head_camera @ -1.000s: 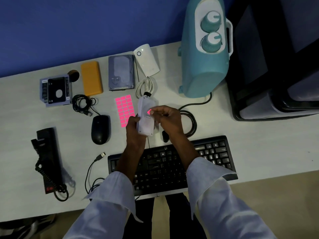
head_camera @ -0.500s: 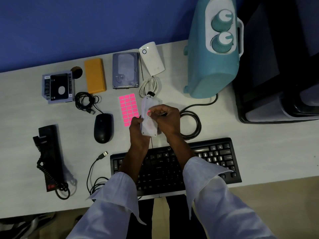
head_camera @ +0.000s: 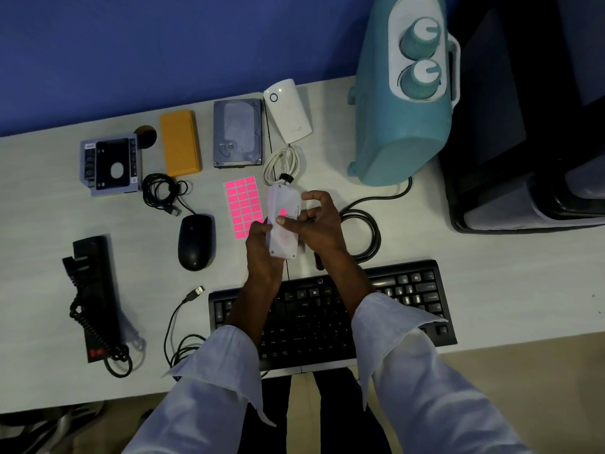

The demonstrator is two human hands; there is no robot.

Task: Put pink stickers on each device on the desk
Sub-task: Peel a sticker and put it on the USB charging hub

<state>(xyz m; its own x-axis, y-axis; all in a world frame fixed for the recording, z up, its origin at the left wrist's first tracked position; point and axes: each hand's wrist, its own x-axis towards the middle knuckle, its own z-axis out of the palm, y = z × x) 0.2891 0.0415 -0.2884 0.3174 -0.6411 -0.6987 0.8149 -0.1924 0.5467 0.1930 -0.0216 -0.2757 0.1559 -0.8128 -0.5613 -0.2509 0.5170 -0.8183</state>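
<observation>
- The box [head_camera: 284, 239] is white and flat. It is held up over the surface [head_camera: 491, 273], just past the keyboard [head_camera: 409, 296].
- One pink sticker [head_camera: 283, 212] sits on the face of the box, near the middle.
- The left grip [head_camera: 262, 250] holds the box from the left side and from below, with its fingers curled round the edge.
- The right grip [head_camera: 319, 224] holds the right side of the box. Its thumb lies on the face, just under the sticker, and its first finger is curled up off the box.
- The sheet [head_camera: 244, 204] of pink stickers lies flat just left of the box, partly under the left grip.
- A white cord [head_camera: 281, 165] is looped just behind the box.
- A black mouse [head_camera: 195, 242] is left of the sheet.
- A thick black cord [head_camera: 363, 231] is coiled to the right of the grips and runs to a big teal machine [head_camera: 393, 126].
- At the back of the surface, from right to left, lie a white plug [head_camera: 288, 114], a grey drive [head_camera: 238, 132], an orange block [head_camera: 180, 142] and a grey tray [head_camera: 111, 165].
- A black power strip [head_camera: 95, 290] lies far to the left.
</observation>
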